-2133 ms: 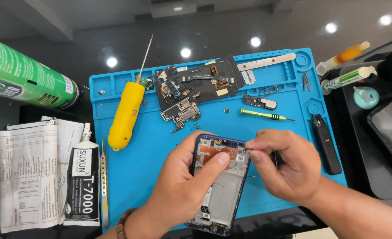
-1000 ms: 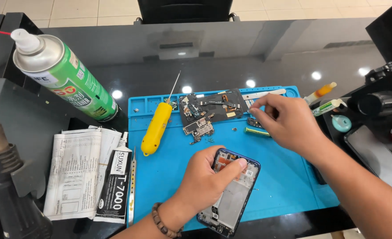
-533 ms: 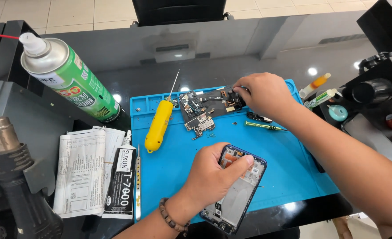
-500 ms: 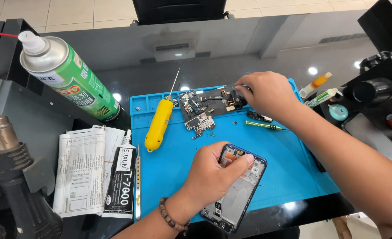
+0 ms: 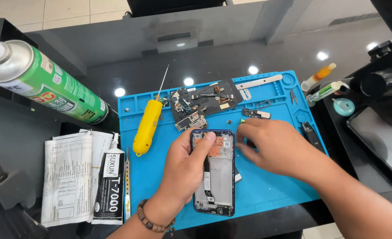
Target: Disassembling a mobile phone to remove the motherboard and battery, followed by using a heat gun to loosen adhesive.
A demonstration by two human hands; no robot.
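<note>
We hold the opened phone frame (image 5: 213,170) in our left hand (image 5: 185,166), fingers curled around its left edge and the thumb pressed on the upper part of its exposed interior. The frame lies lengthwise toward us on the near half of the blue work mat (image 5: 156,177), its bottom end close to the mat's front edge. Our right hand (image 5: 273,146) rests palm-down on the mat just to the right of the frame, fingers loosely bent and pointing at its upper right corner; whether the fingertips pinch anything we cannot tell. Beyond the frame lie the dark circuit boards (image 5: 202,102), and to their left a yellow-handled tool (image 5: 147,128). Off the mat to the left sit a black adhesive tube (image 5: 109,186), folded paper (image 5: 67,177) and a green spray can (image 5: 50,88).
</note>
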